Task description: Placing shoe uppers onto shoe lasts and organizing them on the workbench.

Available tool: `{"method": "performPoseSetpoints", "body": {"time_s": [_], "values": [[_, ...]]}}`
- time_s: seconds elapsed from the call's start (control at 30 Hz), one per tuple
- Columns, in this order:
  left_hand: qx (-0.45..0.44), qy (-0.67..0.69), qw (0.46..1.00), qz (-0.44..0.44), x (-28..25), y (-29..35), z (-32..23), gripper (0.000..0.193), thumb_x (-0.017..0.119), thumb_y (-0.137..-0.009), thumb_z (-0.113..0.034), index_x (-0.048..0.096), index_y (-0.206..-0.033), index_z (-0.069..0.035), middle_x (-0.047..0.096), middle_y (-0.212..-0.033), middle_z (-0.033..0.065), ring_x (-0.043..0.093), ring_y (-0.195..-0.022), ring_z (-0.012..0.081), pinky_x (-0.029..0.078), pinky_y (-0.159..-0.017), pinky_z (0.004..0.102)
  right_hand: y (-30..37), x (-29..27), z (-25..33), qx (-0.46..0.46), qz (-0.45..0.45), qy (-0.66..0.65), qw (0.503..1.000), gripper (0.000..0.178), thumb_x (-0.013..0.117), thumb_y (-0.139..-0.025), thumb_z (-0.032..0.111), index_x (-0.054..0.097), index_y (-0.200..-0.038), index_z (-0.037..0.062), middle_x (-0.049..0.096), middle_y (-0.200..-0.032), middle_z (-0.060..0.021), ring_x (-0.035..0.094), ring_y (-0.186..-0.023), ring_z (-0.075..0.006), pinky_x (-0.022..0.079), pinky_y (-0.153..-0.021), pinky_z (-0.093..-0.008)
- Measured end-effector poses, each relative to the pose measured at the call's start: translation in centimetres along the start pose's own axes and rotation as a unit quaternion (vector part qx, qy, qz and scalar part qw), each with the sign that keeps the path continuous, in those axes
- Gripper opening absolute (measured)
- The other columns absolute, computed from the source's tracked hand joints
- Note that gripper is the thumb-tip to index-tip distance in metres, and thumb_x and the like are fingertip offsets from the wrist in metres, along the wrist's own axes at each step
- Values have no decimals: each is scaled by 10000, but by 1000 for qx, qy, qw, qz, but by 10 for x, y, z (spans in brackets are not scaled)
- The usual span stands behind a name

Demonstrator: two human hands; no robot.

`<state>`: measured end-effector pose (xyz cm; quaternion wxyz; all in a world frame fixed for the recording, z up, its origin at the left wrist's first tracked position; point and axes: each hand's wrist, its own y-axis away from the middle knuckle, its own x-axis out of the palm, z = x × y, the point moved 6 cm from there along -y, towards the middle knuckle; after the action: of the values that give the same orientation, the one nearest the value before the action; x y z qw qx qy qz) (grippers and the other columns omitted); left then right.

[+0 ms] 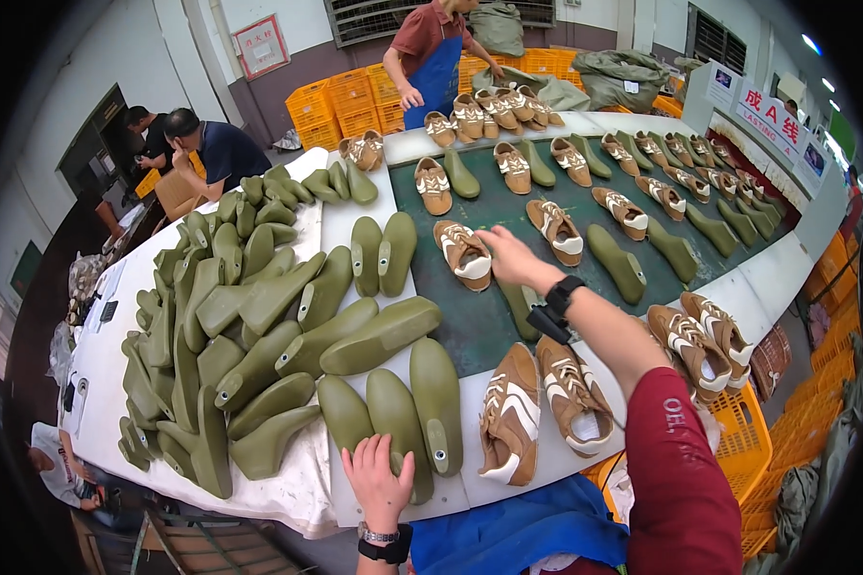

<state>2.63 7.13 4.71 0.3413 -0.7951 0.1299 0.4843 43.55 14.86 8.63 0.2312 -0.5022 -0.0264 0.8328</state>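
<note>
My right hand [514, 259] reaches over the green conveyor belt [489, 206], its fingers closed at the side of a brown sneaker [463, 255] with white stripes and laces. Beside that wrist, a green shoe last [519, 307] is partly covered by my arm. My left hand [379, 476] lies with fingers spread on the near end of a green last [393, 407], the middle one of three on the white ledge. Two more brown sneakers, one at the left [511, 412] and one at the right [575, 398], stand on the ledge between my forearms.
A large heap of green lasts [249, 307] covers the white table at left. Sneakers and lasts stand in rows along the belt. Another pair of sneakers [690, 345] sits right of my arm, above an orange crate [738, 436]. Across the belt stands a person in a blue apron [434, 72].
</note>
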Motion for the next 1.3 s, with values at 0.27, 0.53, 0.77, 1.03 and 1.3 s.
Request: {"method": "performPoseSetpoints", "body": {"time_s": [0.27, 0.53, 0.77, 1.03, 1.3], "values": [[6, -8, 1000, -30, 4, 1, 6, 398, 664, -764, -336, 619, -1045, -58, 611, -1074, 101, 523, -1070, 261, 291, -1019, 496, 132, -192, 231, -308, 141, -490, 803, 236, 503, -872, 76, 641, -1024, -40, 655, -1002, -122, 607, -966, -217, 475, -849, -305], [12, 1, 1000, -23, -3, -1, -7, 393, 649, -774, -329, 613, -1065, -68, 618, -1089, 88, 531, -1079, 256, 279, -1021, 491, 187, -235, 250, -371, 150, -653, 643, 205, 512, -832, 38, 653, -966, -25, 653, -951, -146, 613, -942, -269, 491, -832, -350], [9, -3, 999, -32, -2, 7, -1, 403, 656, -771, -343, 622, -1053, -58, 620, -1079, 93, 535, -1069, 253, 298, -1013, 486, 225, -218, 275, -385, 180, -681, 596, 168, 533, -839, 51, 662, -931, -3, 652, -935, -141, 612, -927, -274, 493, -831, -363], [17, 0, 999, -47, -1, 2, 1, 394, 653, -780, -340, 622, -1048, -53, 623, -1058, 92, 540, -1055, 254, 303, -1012, 491, 220, -220, 307, -346, 203, -720, 567, 131, 558, -846, 67, 672, -892, 23, 650, -916, -134, 611, -910, -280, 495, -830, -379], [27, -1, 998, -51, 1, 3, -1, 394, 655, -781, -333, 618, -1055, -52, 619, -1068, 93, 537, -1060, 252, 304, -1013, 484, 216, -224, 342, -303, 231, -755, 534, 105, 582, -853, 82, 682, -853, 48, 649, -897, -127, 610, -893, -287, 498, -829, -394]]}}
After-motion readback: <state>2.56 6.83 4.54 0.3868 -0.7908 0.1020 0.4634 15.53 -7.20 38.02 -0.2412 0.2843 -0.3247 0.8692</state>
